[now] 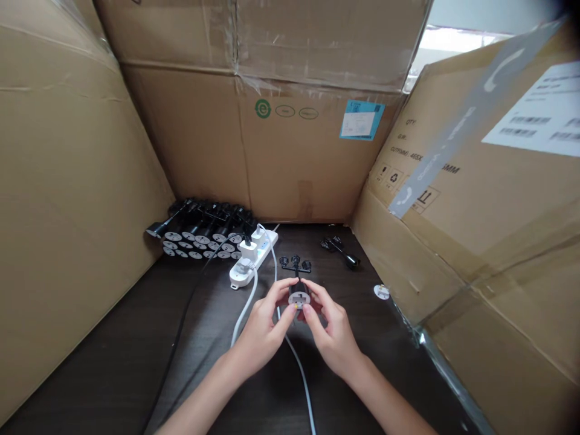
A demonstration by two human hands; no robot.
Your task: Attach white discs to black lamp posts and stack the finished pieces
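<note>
Both my hands meet over a dark table and pinch one small black device with a white round face. My left hand grips it from the left with thumb and fingers. My right hand grips it from the right. A black three-pronged end sticks out beyond the device, away from me. A white cable runs under my hands toward me.
A white power strip with white plugs in it lies just beyond my hands. Several similar black devices with white faces are stacked at the back left. One black part and a small white disc lie to the right. Cardboard boxes wall the table on three sides.
</note>
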